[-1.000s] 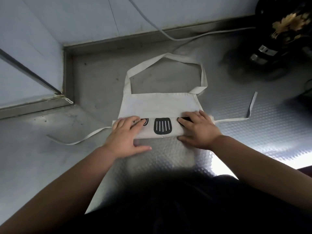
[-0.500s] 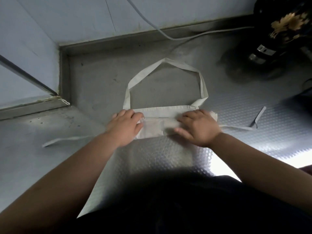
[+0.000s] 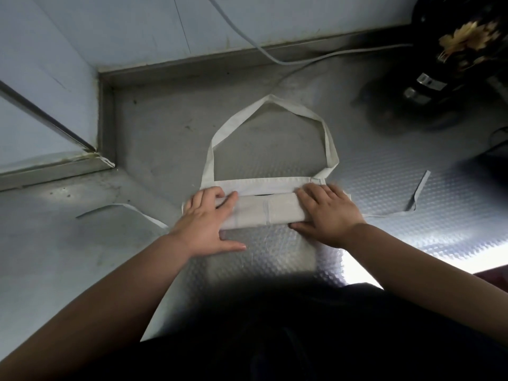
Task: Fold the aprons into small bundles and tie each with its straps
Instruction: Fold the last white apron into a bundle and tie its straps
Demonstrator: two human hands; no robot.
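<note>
Both hands flat at frame centre: left hand (image 3: 204,220) and right hand (image 3: 325,213), fingers spread, grip nothing, pinning the rolled apron (image 3: 264,211) on the bench (image 3: 82,257), likely stopping it unrolling. Beyond, neck loop (image 3: 270,101); waist straps (image 3: 416,193) trail sideways, untied.

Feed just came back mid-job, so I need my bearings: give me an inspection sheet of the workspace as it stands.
Surface: grey embossed metal counter, scuffed, glare at right.
Job's things: cream cloth apron rolled into a flat band; neck loop lies open beyond it; left waist strap and right waist strap trail loose, untied.
Clutter: dark glossy object with gold leaf pattern, far right corner.
Hands: left hand and right hand press flat on the roll's ends.
Cables: pale cord runs down the wall and along the back edge.
Surroundings: pale blue wall panels.
</note>
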